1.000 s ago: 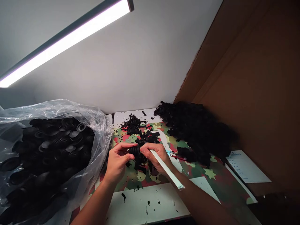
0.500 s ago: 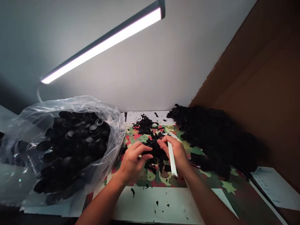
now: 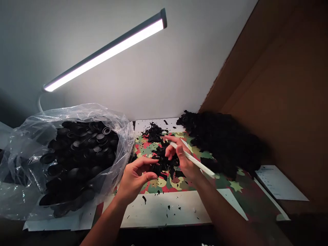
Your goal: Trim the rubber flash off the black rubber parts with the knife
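Note:
My left hand (image 3: 132, 179) pinches a black ribbed rubber piece (image 3: 155, 168) between thumb and fingertips, above the camouflage-patterned sheet (image 3: 161, 186). My right hand (image 3: 183, 159) is closed around a slim white stick-like tool (image 3: 201, 165). One end points at the work area and the other slants back over the wrist; its tip is too small to make out. Beneath and between the hands lie loose black scraps (image 3: 164, 153), with a small heap of shreds (image 3: 154, 132) just behind them.
An open clear plastic bag (image 3: 123, 136) full of black round ribbed caps (image 3: 84, 147) stands at left. A large mound of black scraps (image 3: 225, 140) leans by the cardboard wall (image 3: 276, 95) at right. A lamp bar (image 3: 107, 53) hangs above; a white paper (image 3: 280, 182) lies right.
My left hand has moved left and now shows the black piece in its pinch. My right hand has turned, swinging the white tool from near upright to slanting. The view has shifted slightly.

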A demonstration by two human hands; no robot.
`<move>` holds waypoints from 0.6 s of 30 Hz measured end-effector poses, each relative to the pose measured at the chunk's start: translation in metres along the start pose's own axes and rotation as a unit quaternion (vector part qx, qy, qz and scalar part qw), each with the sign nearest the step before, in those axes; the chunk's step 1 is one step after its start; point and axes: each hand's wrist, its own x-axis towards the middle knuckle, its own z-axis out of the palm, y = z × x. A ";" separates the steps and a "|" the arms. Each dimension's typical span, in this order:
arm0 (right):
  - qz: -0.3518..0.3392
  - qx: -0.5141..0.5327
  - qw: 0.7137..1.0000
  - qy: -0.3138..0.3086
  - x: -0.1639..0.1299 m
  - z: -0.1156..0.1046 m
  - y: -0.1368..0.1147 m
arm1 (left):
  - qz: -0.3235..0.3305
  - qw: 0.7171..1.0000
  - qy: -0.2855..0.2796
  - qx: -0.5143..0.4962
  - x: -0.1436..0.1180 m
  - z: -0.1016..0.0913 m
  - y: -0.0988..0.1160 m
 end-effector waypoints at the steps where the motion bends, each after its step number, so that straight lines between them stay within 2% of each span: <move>1: -0.001 0.012 1.000 -0.003 -0.003 0.000 -0.008 | -0.010 1.000 0.011 -0.017 0.000 0.000 0.000; 3: 0.001 0.021 1.000 -0.007 -0.010 0.001 -0.019 | -0.016 0.999 0.030 -0.036 0.001 0.001 0.000; 7: 0.061 0.103 0.993 -0.008 -0.023 0.004 -0.032 | -0.021 0.997 0.051 -0.055 0.004 0.005 0.000; 9: 0.070 0.125 0.989 -0.017 -0.026 0.003 -0.037 | -0.026 0.996 0.055 -0.061 0.005 0.006 0.000; 13: -0.013 0.048 0.998 -0.047 -0.028 0.001 -0.043 | -0.032 0.995 0.064 -0.062 0.008 0.007 0.001; 18: -0.102 -0.011 0.992 -0.069 -0.028 0.000 -0.040 | -0.035 0.997 0.060 -0.016 0.009 0.008 -0.001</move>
